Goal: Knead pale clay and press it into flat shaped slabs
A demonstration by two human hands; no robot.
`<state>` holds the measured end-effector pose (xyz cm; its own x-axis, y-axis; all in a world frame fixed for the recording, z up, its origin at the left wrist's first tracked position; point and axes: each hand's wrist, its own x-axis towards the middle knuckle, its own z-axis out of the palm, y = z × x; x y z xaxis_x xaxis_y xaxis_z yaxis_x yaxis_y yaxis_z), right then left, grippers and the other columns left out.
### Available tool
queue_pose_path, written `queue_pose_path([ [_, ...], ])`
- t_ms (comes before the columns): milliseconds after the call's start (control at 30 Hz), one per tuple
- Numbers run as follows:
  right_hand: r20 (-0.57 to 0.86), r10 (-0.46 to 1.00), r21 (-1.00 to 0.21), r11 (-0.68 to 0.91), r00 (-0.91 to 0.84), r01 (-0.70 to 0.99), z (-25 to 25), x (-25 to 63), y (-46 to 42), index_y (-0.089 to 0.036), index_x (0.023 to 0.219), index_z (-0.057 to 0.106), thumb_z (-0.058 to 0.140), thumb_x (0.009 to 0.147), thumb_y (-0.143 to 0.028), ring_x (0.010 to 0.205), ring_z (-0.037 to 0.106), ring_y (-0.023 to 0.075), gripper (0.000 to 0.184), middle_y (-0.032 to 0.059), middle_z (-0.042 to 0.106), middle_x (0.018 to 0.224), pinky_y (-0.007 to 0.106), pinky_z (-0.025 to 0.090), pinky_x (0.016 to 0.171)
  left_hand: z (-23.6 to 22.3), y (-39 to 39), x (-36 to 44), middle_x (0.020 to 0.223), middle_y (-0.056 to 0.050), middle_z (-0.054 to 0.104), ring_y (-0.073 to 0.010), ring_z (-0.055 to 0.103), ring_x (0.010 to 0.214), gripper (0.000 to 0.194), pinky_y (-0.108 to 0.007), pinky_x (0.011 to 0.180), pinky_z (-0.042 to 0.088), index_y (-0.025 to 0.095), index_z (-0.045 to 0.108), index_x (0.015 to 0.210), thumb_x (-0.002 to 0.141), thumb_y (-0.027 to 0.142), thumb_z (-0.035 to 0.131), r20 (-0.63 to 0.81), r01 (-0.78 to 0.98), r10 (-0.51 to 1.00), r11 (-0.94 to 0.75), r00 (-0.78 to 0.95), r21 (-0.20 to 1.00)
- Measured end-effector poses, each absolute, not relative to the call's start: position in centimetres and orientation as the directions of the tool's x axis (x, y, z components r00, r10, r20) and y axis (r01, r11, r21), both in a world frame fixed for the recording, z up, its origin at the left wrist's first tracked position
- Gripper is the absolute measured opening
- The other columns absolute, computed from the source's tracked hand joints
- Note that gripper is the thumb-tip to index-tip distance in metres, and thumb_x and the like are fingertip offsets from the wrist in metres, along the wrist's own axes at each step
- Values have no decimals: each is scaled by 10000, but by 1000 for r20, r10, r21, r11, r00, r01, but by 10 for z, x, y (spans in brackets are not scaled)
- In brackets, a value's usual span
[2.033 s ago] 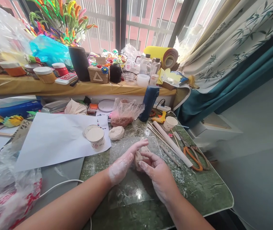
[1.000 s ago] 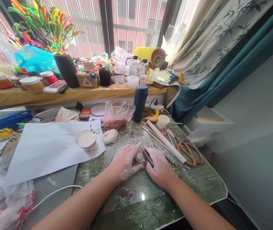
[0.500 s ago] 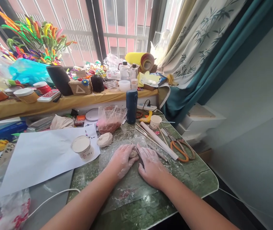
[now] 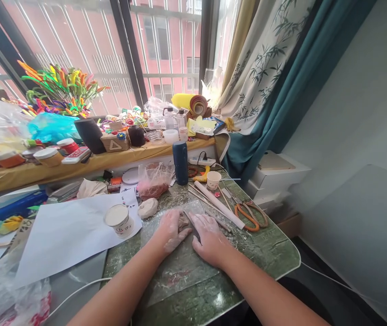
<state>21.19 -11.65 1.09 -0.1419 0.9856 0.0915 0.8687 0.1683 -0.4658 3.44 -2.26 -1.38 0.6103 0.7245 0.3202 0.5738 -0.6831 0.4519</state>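
Observation:
A small lump of tan clay [image 4: 183,222] lies on a clear plastic sheet [image 4: 176,267] on the green marble table [image 4: 275,253]. My left hand [image 4: 171,231], dusted white, lies flat beside the lump with its fingers against it. My right hand [image 4: 207,235] lies on the other side, palm down, and a thin dark tool [image 4: 192,229] shows between the two hands; I cannot tell whether the right fingers grip it. A second ball of clay [image 4: 147,208] lies a little beyond my left hand.
A white cup [image 4: 118,219] stands on a white paper sheet [image 4: 67,231] at left. Orange scissors [image 4: 248,213], a white roller [image 4: 219,205], sticks and a paper cup [image 4: 213,179] lie at right. A blue bottle [image 4: 180,169] and plastic bag [image 4: 154,181] stand behind.
My hands came down from holding the clay lump in the air to lying flat on the sheet on either side of it. The camera tilted up, so more window shows.

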Motion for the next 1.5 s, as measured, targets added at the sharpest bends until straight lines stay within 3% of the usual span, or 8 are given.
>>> queue_pose_path([
  [333, 258, 964, -688, 225, -58, 690, 4, 223, -119, -154, 1469, 482, 560, 847, -236, 1419, 403, 303, 633, 150, 522, 1482, 511, 299, 1198, 21, -23, 29, 619, 96, 406, -115, 473, 545, 372, -242, 581, 433, 185, 507, 1170, 883, 401, 604, 196, 224, 926, -276, 322, 935],
  [467, 139, 940, -990, 135, 312, 36, 11, 197, -116, -190, 1227, 622, 512, 912, -331, 1249, 599, 271, 362, 136, 658, 1294, 486, 456, 1096, 38, -43, 33, 542, 96, 400, -83, 395, 460, 354, -203, 463, 301, 196, 557, 838, 808, 524, 687, 55, 187, 937, -126, 346, 974],
  [633, -287, 958, -671, -198, 4, -715, 17, 148, -113, -195, 970, 663, 471, 928, -546, 928, 724, 282, 402, 101, 741, 903, 421, 610, 749, 33, -69, 50, 644, 17, 590, -140, 534, 566, 134, -257, 534, 416, 210, 574, 757, 834, 314, 613, 218, 430, 819, -481, 530, 764],
  [767, -310, 948, -596, -250, -68, -763, 22, 145, -112, -216, 957, 672, 510, 906, -597, 933, 715, 278, 417, 77, 739, 892, 398, 600, 721, 32, -68, 45, 879, -42, 701, -228, 659, 817, 438, -371, 781, 525, 209, 553, 1259, 831, 285, 608, 233, 461, 726, -616, 647, 639],
  [933, -281, 958, -635, -226, -52, -739, 20, 170, -102, -202, 986, 691, 673, 881, -448, 809, 684, 197, 268, 36, 703, 852, 313, 578, 683, 32, -47, 27, 1440, -146, 537, -344, 458, 1354, 689, -527, 1146, 336, 227, 450, 1441, 847, 519, 640, 407, 315, 649, -708, 642, 632],
  [1067, -301, 953, -608, -179, 16, -774, 20, 195, -94, -176, 782, 630, 835, 781, -294, 602, 559, 91, 236, -18, 606, 709, 171, 460, 487, 20, -28, 19, 1270, -112, 632, -265, 558, 1218, 368, -462, 1077, 417, 221, 575, 1268, 991, 405, 417, 368, 393, 863, -490, 346, 778],
  [1233, -243, 969, -682, -137, 45, -718, 24, 207, -86, -193, 656, 491, 838, 782, -249, 426, 331, 50, 374, -75, 460, 580, 130, 220, 319, 7, -22, 19, 1157, -81, 673, -276, 594, 1121, 265, -465, 1025, 453, 240, 688, 1040, 828, 397, 711, 278, 483, 769, -594, 576, 643],
  [1500, -187, 980, -496, -35, 67, -868, 19, 215, -82, -200, 653, 442, 806, 812, -269, 461, 349, 52, 403, -87, 408, 601, 116, 297, 333, 0, 0, 6, 1121, -71, 706, -260, 638, 1066, 409, -401, 968, 507, 235, 726, 1110, 738, 367, 832, 207, 471, 708, -629, 675, 618],
])
